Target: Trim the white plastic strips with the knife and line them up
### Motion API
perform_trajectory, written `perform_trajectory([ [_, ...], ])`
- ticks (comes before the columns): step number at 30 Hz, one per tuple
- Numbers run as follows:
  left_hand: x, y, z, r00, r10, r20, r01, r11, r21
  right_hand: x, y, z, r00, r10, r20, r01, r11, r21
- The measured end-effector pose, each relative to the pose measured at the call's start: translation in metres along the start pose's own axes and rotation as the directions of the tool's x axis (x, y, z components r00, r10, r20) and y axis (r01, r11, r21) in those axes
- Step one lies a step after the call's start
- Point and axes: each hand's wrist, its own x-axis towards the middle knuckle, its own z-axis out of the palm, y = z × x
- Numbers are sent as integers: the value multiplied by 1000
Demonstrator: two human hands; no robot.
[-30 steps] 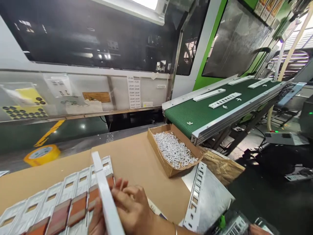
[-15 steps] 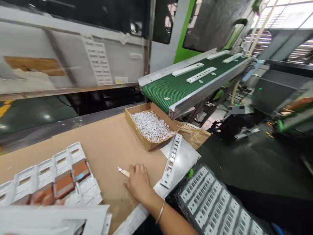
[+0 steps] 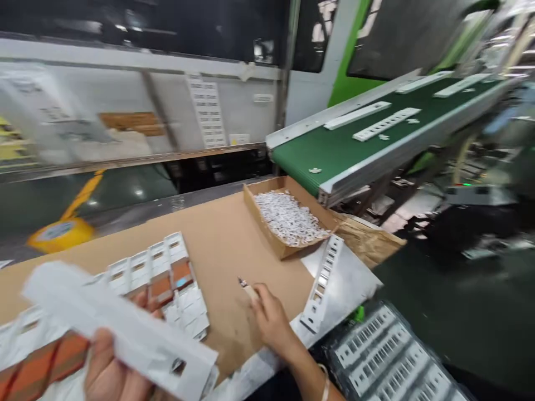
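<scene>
Beside a green belt conveyor [image 3: 355, 145], the cardboard-covered tabletop [image 3: 225, 239] carries a tray [image 3: 267, 236] of white plastic clips [image 3: 288, 217]. The left hand [image 3: 106, 362] grips a white plastic strip [image 3: 121, 328] above it, fingers [image 3: 144, 301] clamped; the right hand's [image 3: 271, 320] fingers [image 3: 261, 292] close around a small knife [image 3: 247, 288].

Before you, a cardboard sheet [image 3: 225, 245] covers the bench, with a row of moulded plastic panels [image 3: 159, 278] on its left part and a cardboard tray [image 3: 261, 217] of plastic clips [image 3: 288, 220] towards its back. To the right, a slotted strip [image 3: 321, 284] lies on a flat sheet [image 3: 355, 284], with bagged strips [image 3: 376, 356] before it; a conveyor belt [image 3: 368, 133] runs behind.
</scene>
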Motion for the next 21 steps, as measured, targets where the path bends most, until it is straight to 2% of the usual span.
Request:
perform_trajectory([
  [2,2,4,5,998,16,-68,-23,994,-110,-11,-6,-14,998,-68,5,67,993,96],
  [3,3,5,8,998,13,-62,-23,984,-174,-17,-10,-20,994,-110,25,104,982,160],
  [5,6,4,13,999,29,23,-22,964,-263,-27,-20,-30,975,-205,82,170,934,316],
  [7,9,3,13,997,63,51,-46,958,-284,-36,-29,-34,938,-312,153,226,882,413],
  [10,9,4,10,992,105,76,-78,951,-301,-45,-39,-31,884,-419,206,301,849,435],
  [13,8,9,5,985,140,104,-101,943,-316,-50,-43,-22,897,-404,180,311,865,393],
  [18,8,13,1,975,175,135,-122,937,-328,-52,-47,-8,897,-359,259,279,912,301],
  [21,8,14,0,974,175,143,-120,936,-329,-52,-51,-1,899,-359,251,301,922,242],
])
